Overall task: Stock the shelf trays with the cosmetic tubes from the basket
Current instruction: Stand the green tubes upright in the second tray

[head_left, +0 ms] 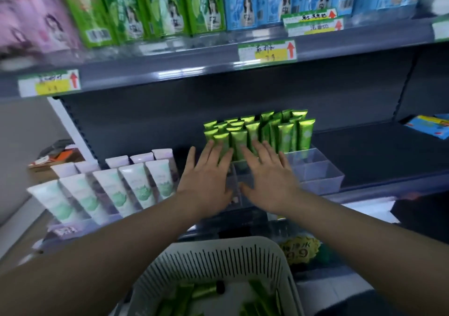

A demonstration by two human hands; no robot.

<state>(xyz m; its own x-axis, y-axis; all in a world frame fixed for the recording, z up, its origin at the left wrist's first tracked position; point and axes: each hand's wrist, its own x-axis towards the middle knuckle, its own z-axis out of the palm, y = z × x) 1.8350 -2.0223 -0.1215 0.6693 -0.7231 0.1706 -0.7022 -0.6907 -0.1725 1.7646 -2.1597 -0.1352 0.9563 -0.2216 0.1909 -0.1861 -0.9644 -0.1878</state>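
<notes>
Several green cosmetic tubes (279,130) stand upright in a clear plastic shelf tray (318,169) on the middle shelf. My left hand (206,177) and my right hand (269,177) reach side by side over the tray's front, fingers straight and spread, fingertips touching the front row of green tubes. Neither hand holds anything. Below, a white slotted basket (218,259) sits at the bottom of the view with more green tubes (204,291) lying in it.
White-and-green tubes (109,191) and pale lilac tubes (141,157) stand in a tray to the left. The upper shelf (194,70) carries green, blue and pink boxes with price tags. The tray's right compartments hold nothing. A blue packet (427,126) lies far right.
</notes>
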